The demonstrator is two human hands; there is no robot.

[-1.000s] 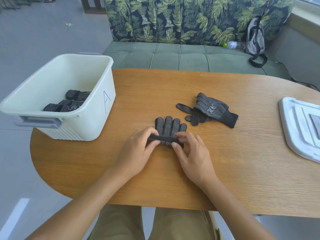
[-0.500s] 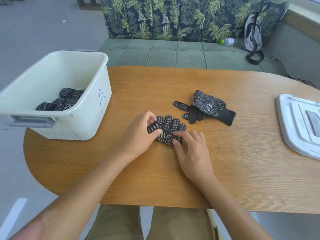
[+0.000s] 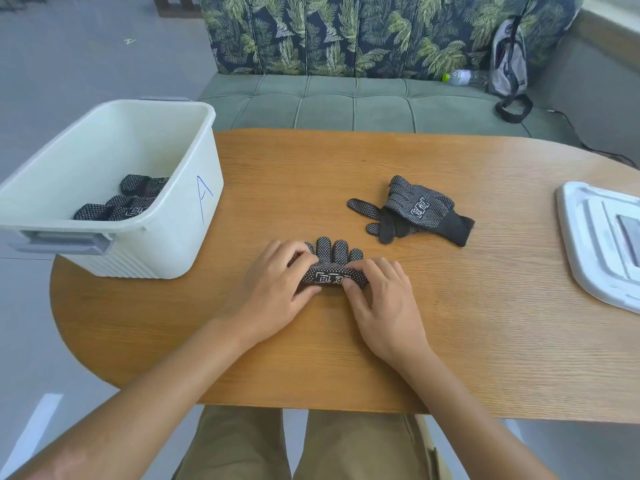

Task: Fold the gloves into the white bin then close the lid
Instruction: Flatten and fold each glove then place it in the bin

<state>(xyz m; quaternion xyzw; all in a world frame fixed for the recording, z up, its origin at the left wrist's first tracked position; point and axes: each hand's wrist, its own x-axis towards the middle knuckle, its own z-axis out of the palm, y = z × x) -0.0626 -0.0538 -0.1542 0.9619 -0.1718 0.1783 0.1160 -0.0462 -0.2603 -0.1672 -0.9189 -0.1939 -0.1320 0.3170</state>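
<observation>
Both hands are rolling a black knit glove with white grip dots (image 3: 331, 268) at the near middle of the oval wooden desk (image 3: 485, 323). The left hand (image 3: 277, 292) grips the left end of the roll, its fingers (image 3: 304, 259) curled over the top and the thumb tucked under the near edge. The right hand (image 3: 384, 299) grips the right end the same way. The rolled cuff part shows its white printed logo, and four dotted glove fingertips lie flat beyond it, on the far side.

To do this step well, I would keep both ends level and roll away evenly, so the bundle stays straight and does not cone. Firm downward pressure should keep the knit from springing open. The fingertips should be taken in last, then the bundle carried left in one grip.

The white plastic bin marked with a blue letter A (image 3: 194, 174) stands at the left edge of the desk and holds folded dotted gloves (image 3: 121, 206). Another black dotted glove pair (image 3: 415, 209) lies loose farther right, not yet folded. The white plastic lid (image 3: 595, 237) rests at the right edge, well apart from the bin.

Compared with a second ago, when only a thin black cuff strip was pinched at the glove's near end, the roll is now thicker and has advanced over the palm, leaving less of the glove flat. The bin, loose pair and lid appear unmoved.
</observation>
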